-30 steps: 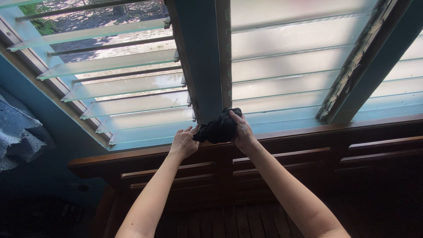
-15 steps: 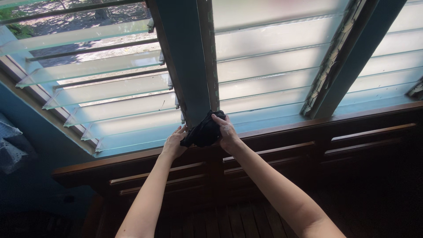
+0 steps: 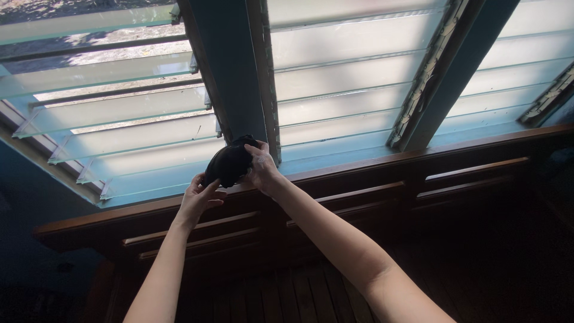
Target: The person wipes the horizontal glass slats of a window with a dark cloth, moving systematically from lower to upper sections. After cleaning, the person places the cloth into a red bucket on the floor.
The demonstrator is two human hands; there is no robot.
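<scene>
Nearest the camera it's just two bare forearms reaching up and away over a dark wooden bench or panelled ledge (image 3: 359, 197), which is too shadowy to make out properly. The right hand (image 3: 261, 169) is clenched around a bunched black cloth (image 3: 230, 162), pressing it against the foot of the blue-green window post (image 3: 230, 72) right where the post meets the sill. The left hand (image 3: 200, 196) sits just under the cloth with fingers loosely curled, touching its lower edge; can't tell if it's really gripping or only steadying. My read on progress: the wiping is down at the very bottom of the post, so that upright looks about finished, but I honestly can't see any clean-versus-dusty difference to prove it. The frosted glass slats (image 3: 341, 101) to the right and the tilted-open slats (image 3: 119, 107) to the left show no obvious wipe marks either way. Further right a second post (image 3: 445, 78) has a grimy-looking metal strip, likely not done yet. Top of the window is cut off, and the outside ground is only a sliver through the open slats
</scene>
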